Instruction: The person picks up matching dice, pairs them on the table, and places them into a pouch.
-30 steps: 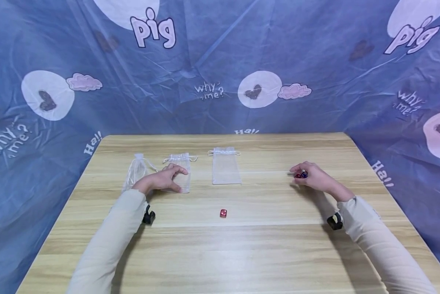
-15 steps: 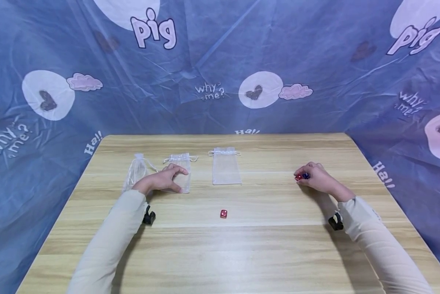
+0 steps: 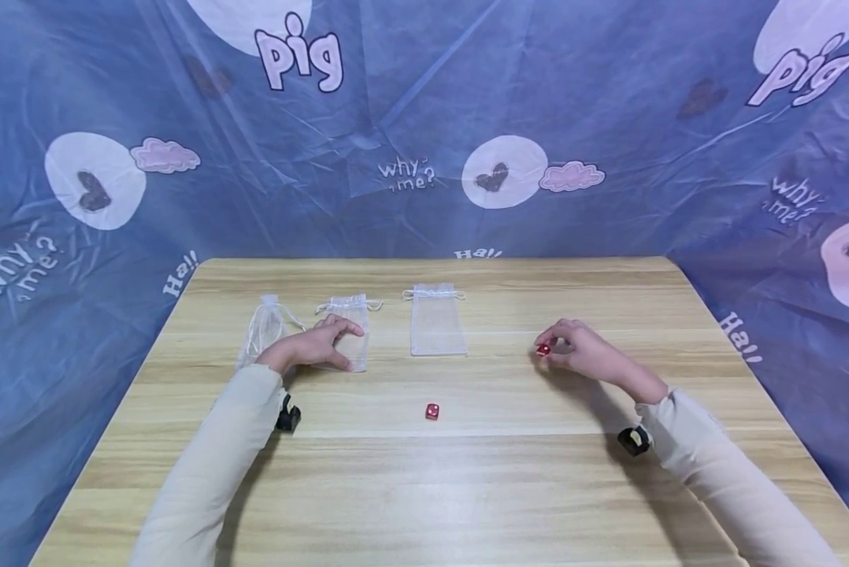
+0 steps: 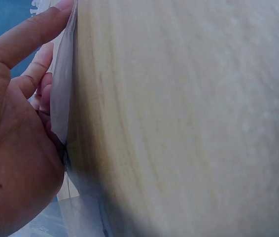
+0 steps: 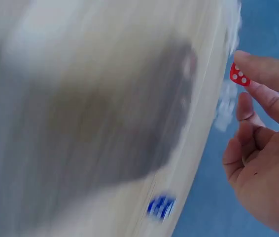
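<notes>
My right hand (image 3: 579, 350) pinches a red die (image 3: 543, 350) between thumb and index finger, above the right part of the table. The right wrist view shows that die's white pips, with the other fingers loosely bent below. My left hand (image 3: 318, 343) rests on a sheer white drawstring bag (image 3: 359, 358), thumb and fingers spread apart over it. Up close, the left wrist view has the bag's pale mesh (image 4: 63, 94) standing beside the fingers. On the table lies a blue die (image 5: 161, 206); the right hand hides it from the head view.
Another red die (image 3: 432, 412) lies near the middle of the wooden table (image 3: 424, 488). A second mesh bag (image 3: 439, 327) lies flat at the back centre, and a third bag (image 3: 261, 327) is left of my left hand. A printed blue cloth (image 3: 410, 94) hangs behind.
My right hand has moved left with the red die, and the blue die seen at its fingers earlier is left behind on the table. The left hand keeps its place.
</notes>
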`<action>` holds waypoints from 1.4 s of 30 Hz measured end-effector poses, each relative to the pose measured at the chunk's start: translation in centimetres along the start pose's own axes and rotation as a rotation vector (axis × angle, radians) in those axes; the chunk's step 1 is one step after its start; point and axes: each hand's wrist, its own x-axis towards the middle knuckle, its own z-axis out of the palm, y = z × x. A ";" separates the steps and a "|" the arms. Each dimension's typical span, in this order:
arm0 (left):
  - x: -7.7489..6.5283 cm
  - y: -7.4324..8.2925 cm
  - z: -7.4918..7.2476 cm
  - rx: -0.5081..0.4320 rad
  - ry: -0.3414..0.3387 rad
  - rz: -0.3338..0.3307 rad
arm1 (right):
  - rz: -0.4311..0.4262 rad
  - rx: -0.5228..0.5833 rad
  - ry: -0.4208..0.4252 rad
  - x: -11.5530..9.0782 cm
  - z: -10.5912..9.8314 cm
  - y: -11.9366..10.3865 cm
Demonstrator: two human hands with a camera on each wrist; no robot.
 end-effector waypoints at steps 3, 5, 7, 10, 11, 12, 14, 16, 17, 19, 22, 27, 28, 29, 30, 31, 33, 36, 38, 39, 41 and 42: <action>0.1 0.0 0.0 0.002 -0.005 -0.001 | -0.020 0.024 -0.046 0.2 1.1 -1.8; 0.2 0.0 0.0 0.003 -0.006 -0.002 | -0.026 0.058 -0.085 0.2 1.8 -3.0; 0.3 0.0 0.0 0.005 -0.008 0.000 | -0.030 0.099 -0.123 0.3 2.5 -3.9; 0.3 0.0 0.0 0.004 -0.010 -0.001 | -0.057 0.129 -0.164 0.4 3.5 -5.2; 0.3 0.0 0.1 0.004 -0.011 0.000 | -0.069 0.127 -0.175 0.5 3.8 -5.6; 0.3 0.0 0.1 0.004 -0.012 0.001 | -0.083 0.123 -0.186 0.5 4.0 -5.9; 0.2 0.0 0.1 0.001 -0.013 0.003 | -0.115 0.113 -0.205 0.6 4.6 -6.6; 0.1 0.0 0.1 -0.001 -0.013 0.005 | -0.142 0.116 -0.230 0.8 5.2 -7.2; 0.1 0.0 0.1 -0.001 -0.014 0.007 | -0.157 0.114 -0.240 0.8 5.5 -7.6; 0.1 -0.1 0.1 -0.001 -0.013 0.008 | -0.178 0.127 -0.263 1.0 6.2 -8.2; 0.2 -0.2 0.2 -0.003 -0.014 0.003 | -0.200 0.148 -0.302 1.3 7.3 -8.9; 0.4 -0.1 0.3 0.007 -0.012 0.008 | -0.204 0.179 -0.342 1.6 8.3 -9.7; 0.4 -0.1 0.3 0.008 -0.009 0.012 | -0.207 0.187 -0.341 1.6 8.4 -9.7; 0.4 -0.1 0.3 0.010 -0.006 0.018 | -0.209 0.189 -0.337 1.7 8.5 -9.8; 0.4 -0.1 0.3 0.011 -0.001 0.022 | -0.210 0.190 -0.332 1.7 8.5 -9.8; 0.4 0.0 0.3 0.013 0.004 0.027 | -0.209 0.193 -0.329 1.7 8.6 -9.7; 0.4 0.0 0.3 0.010 0.008 0.032 | -0.206 0.203 -0.328 1.7 8.6 -9.7; 0.3 0.0 0.2 0.009 0.013 0.029 | -0.195 0.213 -0.320 1.7 8.8 -9.6; 0.2 0.0 0.2 0.007 0.014 0.028 | -0.194 0.217 -0.307 1.8 9.0 -9.6; 0.2 0.0 0.2 0.013 0.015 0.032 | -0.196 0.214 -0.299 1.8 9.1 -9.5; 0.2 0.0 0.1 0.015 0.015 0.031 | -0.204 0.202 -0.286 2.0 9.4 -9.4; 0.2 0.0 0.1 0.015 0.015 0.030 | -0.205 0.196 -0.283 2.0 9.5 -9.4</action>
